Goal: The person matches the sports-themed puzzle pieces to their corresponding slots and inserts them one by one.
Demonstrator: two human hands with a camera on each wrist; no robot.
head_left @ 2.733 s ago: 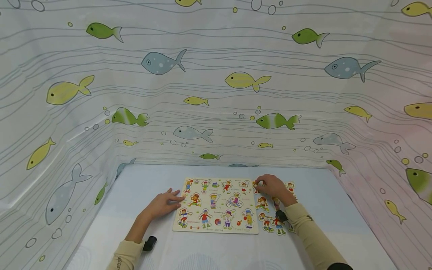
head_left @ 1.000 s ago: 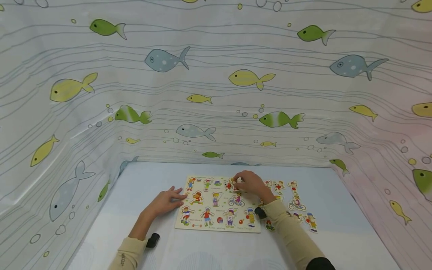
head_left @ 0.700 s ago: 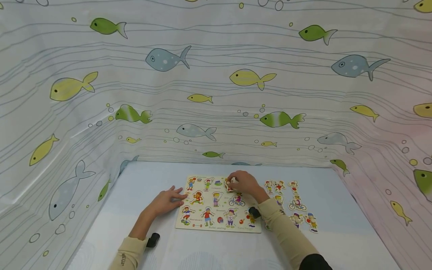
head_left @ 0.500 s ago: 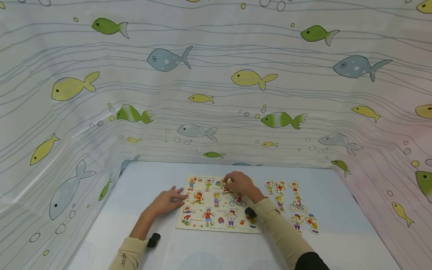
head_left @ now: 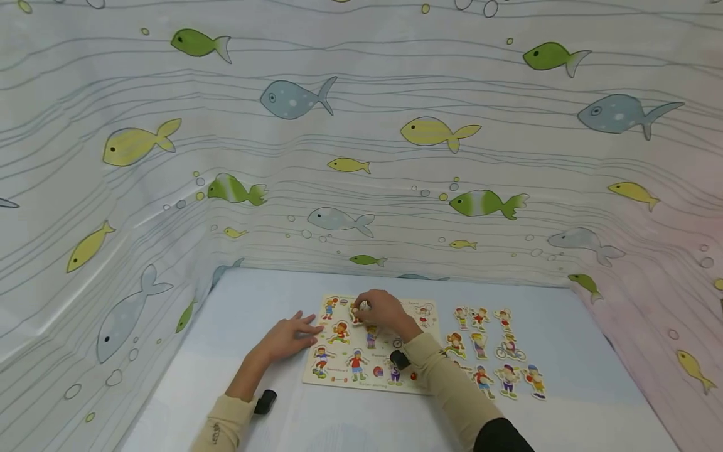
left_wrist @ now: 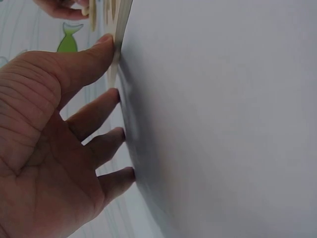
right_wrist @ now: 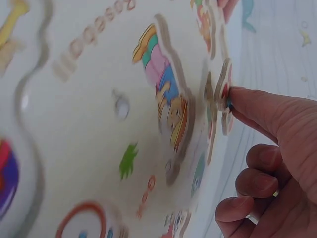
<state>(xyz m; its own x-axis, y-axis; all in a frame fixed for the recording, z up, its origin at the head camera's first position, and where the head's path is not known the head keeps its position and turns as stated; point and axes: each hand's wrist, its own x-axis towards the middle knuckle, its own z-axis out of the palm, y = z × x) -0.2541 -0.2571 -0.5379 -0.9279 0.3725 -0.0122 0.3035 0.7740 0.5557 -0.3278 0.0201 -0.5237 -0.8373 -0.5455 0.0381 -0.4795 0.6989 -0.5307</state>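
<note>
Fish-patterned backdrop [head_left: 361, 81], rising beyond both hands; the pale-covered table [head_left: 316, 420] extends beneath them. The puzzle board [head_left: 353, 344], printed with children at sport, lies flat on the table, its left edge at the left hand [head_left: 288, 338] and its upper part under the right hand [head_left: 384, 312]. The two hands are apart. Left: fingers extended and spread, thumb touching the board's edge. Right: thumb and forefinger pinch a single figure piece [right_wrist: 224, 79], the remaining fingers curled beneath. Loose figure pieces [head_left: 479, 319] lie in rows to the right of the right hand, including a cyclist piece [head_left: 510, 348]. The pinched figure piece is over the board's top row, left of the right palm; contact with the board cannot be determined.
</note>
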